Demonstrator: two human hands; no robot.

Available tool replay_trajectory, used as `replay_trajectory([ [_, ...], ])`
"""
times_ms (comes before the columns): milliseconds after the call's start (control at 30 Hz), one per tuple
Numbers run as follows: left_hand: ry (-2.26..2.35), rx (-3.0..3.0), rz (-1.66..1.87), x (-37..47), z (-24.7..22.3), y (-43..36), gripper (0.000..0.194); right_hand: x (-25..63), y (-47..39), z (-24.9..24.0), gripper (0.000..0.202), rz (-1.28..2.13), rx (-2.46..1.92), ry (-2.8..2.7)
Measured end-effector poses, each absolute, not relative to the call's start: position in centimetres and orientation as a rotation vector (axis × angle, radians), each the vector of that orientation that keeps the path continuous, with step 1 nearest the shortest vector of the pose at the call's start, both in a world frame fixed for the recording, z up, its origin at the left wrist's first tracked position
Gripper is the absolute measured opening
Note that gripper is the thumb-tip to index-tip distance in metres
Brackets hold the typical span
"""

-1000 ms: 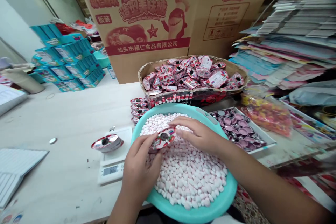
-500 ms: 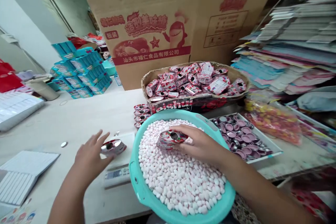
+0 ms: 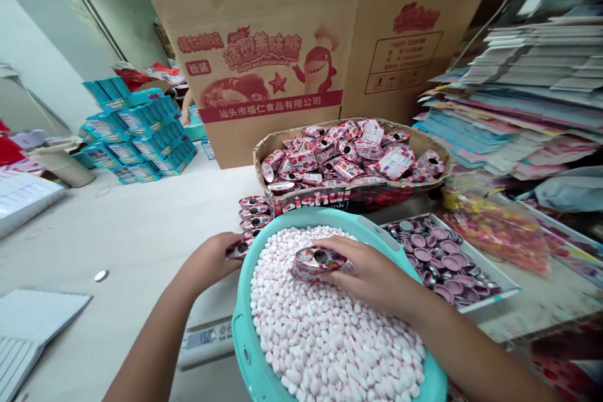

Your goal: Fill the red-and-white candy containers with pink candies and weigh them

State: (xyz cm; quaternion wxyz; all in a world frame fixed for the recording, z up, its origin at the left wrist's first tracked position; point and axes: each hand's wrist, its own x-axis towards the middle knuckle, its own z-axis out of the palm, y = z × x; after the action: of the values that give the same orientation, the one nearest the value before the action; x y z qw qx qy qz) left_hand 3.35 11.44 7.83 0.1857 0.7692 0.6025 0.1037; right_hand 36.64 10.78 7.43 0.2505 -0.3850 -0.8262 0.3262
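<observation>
My left hand [image 3: 217, 259] grips a small red and silver tin [image 3: 239, 247] at the end of a row of similar tins [image 3: 254, 210], left of the turquoise basin [image 3: 241, 326]. My right hand [image 3: 360, 267] holds another printed tin [image 3: 318, 261], its dark round opening facing up, over the white candies [image 3: 325, 339] that fill the basin. Below my left hand, the digital scale [image 3: 207, 340] lies partly under my forearm and beside the basin's rim.
Behind the basin, a cut-down carton [image 3: 348, 196] holds many tins. Pink and silver lids [image 3: 443, 251] fill a tray at the right, near a bag of colourful sweets [image 3: 499, 232]. Stacked turquoise boxes [image 3: 136, 132] and a large cardboard box [image 3: 273, 132] stand behind.
My left hand has gone from open beside the tin on the scale to gripping a tin at the row, further right. The scale's reading has changed. The camera view has shifted slightly.
</observation>
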Motion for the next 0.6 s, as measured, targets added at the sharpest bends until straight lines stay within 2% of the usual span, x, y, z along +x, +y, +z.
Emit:
replay_trajectory([
  [333,1.604,2.747,0.54,4.5,4.0,14.3,0.029,36.6,11.1,7.5,0.043,0.977,-1.113,-2.198],
  [500,1.772,2.699,0.515,3.4,1.8,13.9,0.04,36.7,11.3,7.3,0.045,1.003,-1.138,-2.201],
  [600,1.954,2.619,0.512,3.7,0.2,13.5,0.055,36.7,11.3,7.7,0.047,1.023,-1.159,-2.197],
])
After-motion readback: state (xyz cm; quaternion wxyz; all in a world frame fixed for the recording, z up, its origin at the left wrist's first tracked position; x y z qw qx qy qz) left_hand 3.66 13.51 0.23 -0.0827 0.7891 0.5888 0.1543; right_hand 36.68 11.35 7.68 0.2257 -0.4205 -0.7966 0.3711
